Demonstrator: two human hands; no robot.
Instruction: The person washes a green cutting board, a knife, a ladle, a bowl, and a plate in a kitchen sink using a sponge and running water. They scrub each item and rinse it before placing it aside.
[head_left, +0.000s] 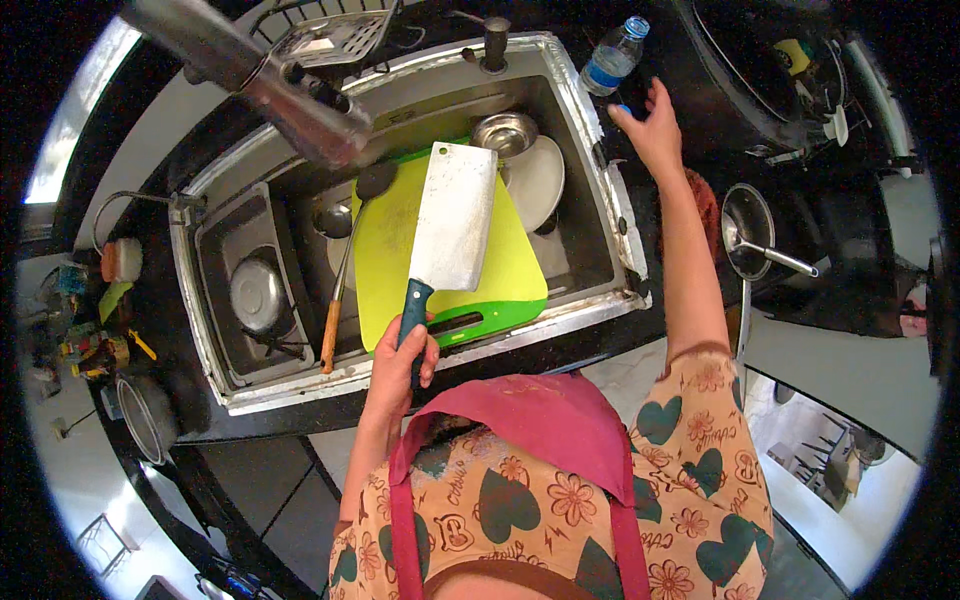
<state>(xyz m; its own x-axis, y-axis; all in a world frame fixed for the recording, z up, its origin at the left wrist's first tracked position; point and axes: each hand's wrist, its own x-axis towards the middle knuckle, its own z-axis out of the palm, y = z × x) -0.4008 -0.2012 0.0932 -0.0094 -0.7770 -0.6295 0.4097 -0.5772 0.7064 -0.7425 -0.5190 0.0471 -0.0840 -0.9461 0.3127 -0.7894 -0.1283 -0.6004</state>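
My left hand (400, 365) is wrapped round the dark blue-green handle of a cleaver (455, 215). Its broad, water-spotted blade points away from me, over a lime-green cutting board (385, 260) that lies in the sink. To the right, beyond the sink's edge, my right hand (655, 130) is stretched out with thumb and fingers apart, holding nothing. Close to its fingers stands a clear plastic bottle (610, 65) with a blue cap and label. A small blue thing, too small to make out, shows beside the thumb.
The sink (625, 215) also holds a metal bowl (505, 133), white plate (540, 185), wooden-handled utensil (335, 320), ladle (332, 220) and, at left, a metal pot (260, 295). A blurred tube-like thing (280, 95) hangs at upper left. A strainer (748, 230) lies far right.
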